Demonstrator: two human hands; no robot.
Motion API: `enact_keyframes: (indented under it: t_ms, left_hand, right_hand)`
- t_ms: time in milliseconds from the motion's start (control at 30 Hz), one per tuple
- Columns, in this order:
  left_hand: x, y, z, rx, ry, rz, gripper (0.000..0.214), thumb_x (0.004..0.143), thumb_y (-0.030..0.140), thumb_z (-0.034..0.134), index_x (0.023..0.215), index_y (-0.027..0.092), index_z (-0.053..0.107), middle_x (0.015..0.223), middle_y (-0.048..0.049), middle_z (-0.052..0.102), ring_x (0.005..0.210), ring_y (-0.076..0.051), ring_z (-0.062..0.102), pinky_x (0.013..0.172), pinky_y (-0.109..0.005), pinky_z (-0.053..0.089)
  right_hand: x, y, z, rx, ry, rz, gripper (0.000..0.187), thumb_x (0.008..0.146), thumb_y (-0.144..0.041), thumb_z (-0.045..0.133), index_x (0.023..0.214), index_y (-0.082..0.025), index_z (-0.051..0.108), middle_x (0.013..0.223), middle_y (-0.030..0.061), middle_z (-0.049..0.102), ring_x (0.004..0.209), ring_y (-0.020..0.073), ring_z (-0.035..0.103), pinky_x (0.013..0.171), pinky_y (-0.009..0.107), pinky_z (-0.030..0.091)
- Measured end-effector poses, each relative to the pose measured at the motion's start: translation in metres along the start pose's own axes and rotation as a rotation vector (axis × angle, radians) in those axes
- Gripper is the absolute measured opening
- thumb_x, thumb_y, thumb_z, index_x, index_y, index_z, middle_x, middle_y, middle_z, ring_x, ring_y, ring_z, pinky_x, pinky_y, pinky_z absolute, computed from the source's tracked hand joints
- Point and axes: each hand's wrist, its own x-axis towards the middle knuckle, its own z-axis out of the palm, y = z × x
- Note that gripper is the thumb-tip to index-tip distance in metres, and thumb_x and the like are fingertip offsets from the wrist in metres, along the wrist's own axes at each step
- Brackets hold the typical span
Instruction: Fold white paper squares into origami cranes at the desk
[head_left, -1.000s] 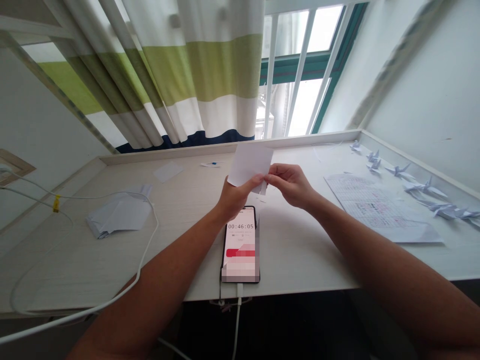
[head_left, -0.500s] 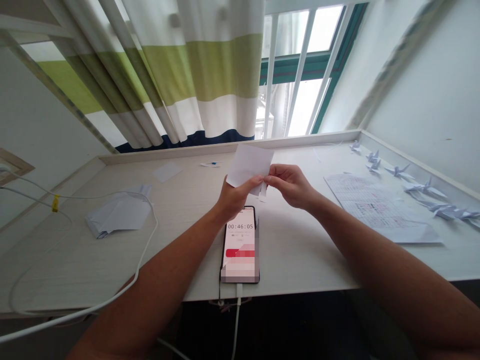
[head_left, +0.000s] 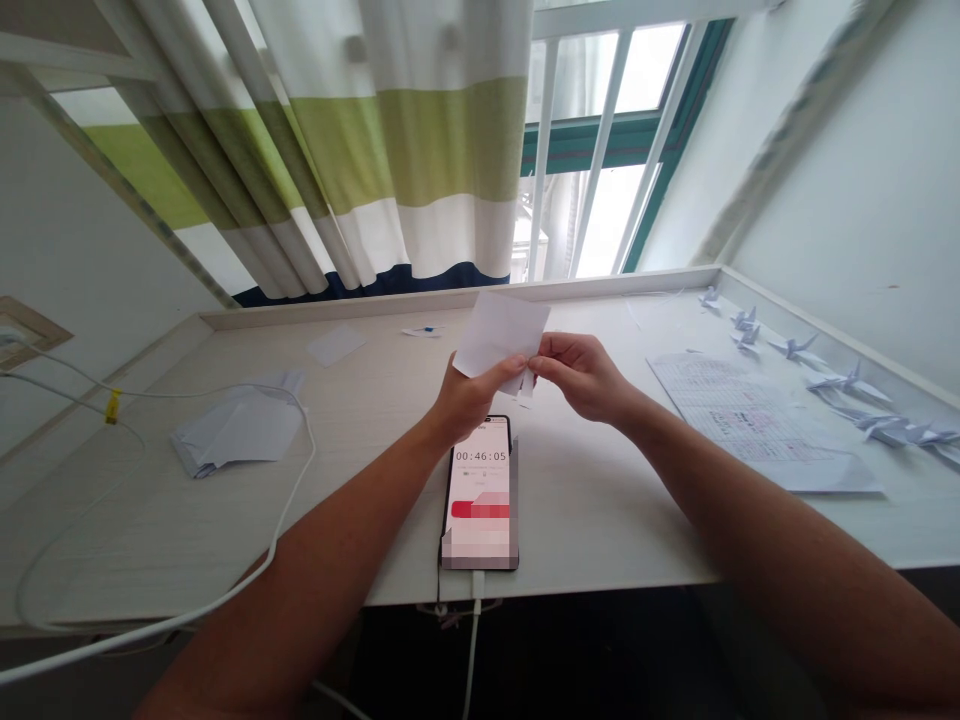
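Left hand (head_left: 471, 398) has the white sheet (head_left: 501, 333) pinched, thumb on top near the lower edge. Right hand (head_left: 583, 372): thumb and forefinger closed on the sheet's lower right corner, where a narrow strip (head_left: 527, 384) hangs down. Sheet is up in the air over the worktop (head_left: 592, 520), just beyond the phone (head_left: 478, 490). Step in hand looks like fine edge work on that strip; can't tell if it's folded or partly torn. Next move calls for a steady left thumb and small, controlled right fingertip motion, else the edge may rip ragged. Folded paper birds (head_left: 847, 382) sit well off to the right.
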Motion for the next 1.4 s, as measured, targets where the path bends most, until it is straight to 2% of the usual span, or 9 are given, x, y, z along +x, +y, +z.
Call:
enact_keyframes:
  t_ms: [133, 433, 633, 767, 833, 933, 1067, 1200, 1400]
  left_hand:
    - [0.002, 0.001, -0.001, 0.007, -0.035, 0.013, 0.025, 0.082, 0.037, 0.086, 0.094, 0.017, 0.076, 0.084, -0.0032, 0.076, 0.075, -0.016, 0.07, 0.069, -0.029, 0.054]
    - [-0.002, -0.001, -0.002, 0.078, -0.005, -0.019, 0.032, 0.079, 0.039, 0.088, 0.101, 0.017, 0.077, 0.094, -0.0066, 0.079, 0.086, -0.02, 0.073, 0.076, -0.031, 0.057]
    - [-0.003, 0.0, -0.001, 0.134, 0.014, -0.016, 0.032, 0.08, 0.043, 0.087, 0.096, 0.016, 0.079, 0.09, -0.0075, 0.079, 0.083, -0.021, 0.073, 0.077, -0.032, 0.058]
    - [-0.001, 0.002, -0.005, 0.059, -0.096, -0.061, 0.034, 0.08, 0.045, 0.087, 0.097, 0.016, 0.079, 0.092, -0.0087, 0.08, 0.085, -0.023, 0.075, 0.08, -0.034, 0.059]
    - [0.003, 0.006, -0.011, -0.031, -0.199, -0.126, 0.04, 0.081, 0.049, 0.084, 0.102, 0.015, 0.079, 0.098, -0.0115, 0.08, 0.092, -0.028, 0.076, 0.085, -0.039, 0.06]
    - [0.01, 0.012, -0.023, -0.138, -0.274, -0.205, 0.047, 0.083, 0.059, 0.077, 0.102, 0.015, 0.079, 0.1, -0.0147, 0.081, 0.098, -0.034, 0.078, 0.086, -0.043, 0.061]
    - [0.014, 0.016, -0.031, -0.137, -0.324, -0.324, 0.043, 0.082, 0.05, 0.084, 0.106, 0.014, 0.078, 0.104, -0.0164, 0.081, 0.1, -0.034, 0.078, 0.086, -0.042, 0.061]
    - [0.01, 0.016, -0.025, -0.081, -0.23, -0.35, 0.042, 0.073, 0.033, 0.094, 0.107, 0.012, 0.079, 0.101, -0.0155, 0.082, 0.092, -0.029, 0.079, 0.084, -0.04, 0.061]
    - [0.009, 0.021, -0.019, -0.042, -0.163, -0.377, 0.042, 0.067, 0.026, 0.097, 0.103, 0.012, 0.081, 0.101, -0.0143, 0.081, 0.09, -0.026, 0.077, 0.086, -0.04, 0.06]
  right_hand:
    - [0.0, -0.002, 0.002, 0.015, -0.003, 0.001, 0.027, 0.092, -0.035, 0.075, 0.073, -0.018, 0.067, 0.073, 0.0035, 0.07, 0.071, 0.0167, 0.064, 0.068, 0.032, 0.052]
    - [-0.001, 0.006, -0.005, 0.043, -0.013, 0.024, 0.016, 0.085, -0.026, 0.07, 0.071, -0.019, 0.072, 0.074, 0.0034, 0.073, 0.075, 0.0192, 0.068, 0.073, 0.033, 0.055]
    - [-0.001, 0.004, -0.002, -0.011, 0.071, 0.016, 0.015, 0.084, -0.027, 0.07, 0.071, -0.019, 0.07, 0.073, 0.0038, 0.073, 0.073, 0.0199, 0.067, 0.07, 0.035, 0.055]
    - [0.0, 0.002, -0.002, -0.051, 0.114, 0.004, 0.016, 0.081, -0.021, 0.064, 0.065, -0.02, 0.066, 0.066, 0.0015, 0.069, 0.066, 0.0172, 0.062, 0.066, 0.032, 0.05]
    - [0.001, 0.002, -0.004, -0.037, 0.147, 0.007, 0.015, 0.077, -0.019, 0.062, 0.062, -0.02, 0.065, 0.062, 0.0, 0.066, 0.061, 0.0153, 0.057, 0.06, 0.031, 0.046]
    - [0.002, 0.003, -0.007, -0.03, 0.145, 0.038, 0.015, 0.074, -0.02, 0.061, 0.059, -0.02, 0.064, 0.06, 0.0, 0.065, 0.058, 0.015, 0.055, 0.057, 0.03, 0.043]
    - [0.001, 0.002, -0.007, -0.069, 0.092, 0.057, 0.014, 0.075, -0.021, 0.063, 0.061, -0.02, 0.064, 0.062, 0.0007, 0.065, 0.061, 0.0156, 0.057, 0.058, 0.03, 0.044]
    - [0.0, 0.001, -0.005, -0.105, 0.036, 0.077, 0.013, 0.076, -0.021, 0.064, 0.064, -0.019, 0.067, 0.064, 0.0014, 0.067, 0.062, 0.0159, 0.057, 0.059, 0.03, 0.045]
    - [0.0, 0.002, -0.006, -0.079, 0.027, 0.08, 0.015, 0.078, -0.023, 0.07, 0.064, -0.019, 0.066, 0.065, 0.001, 0.065, 0.065, 0.0161, 0.057, 0.061, 0.03, 0.045]
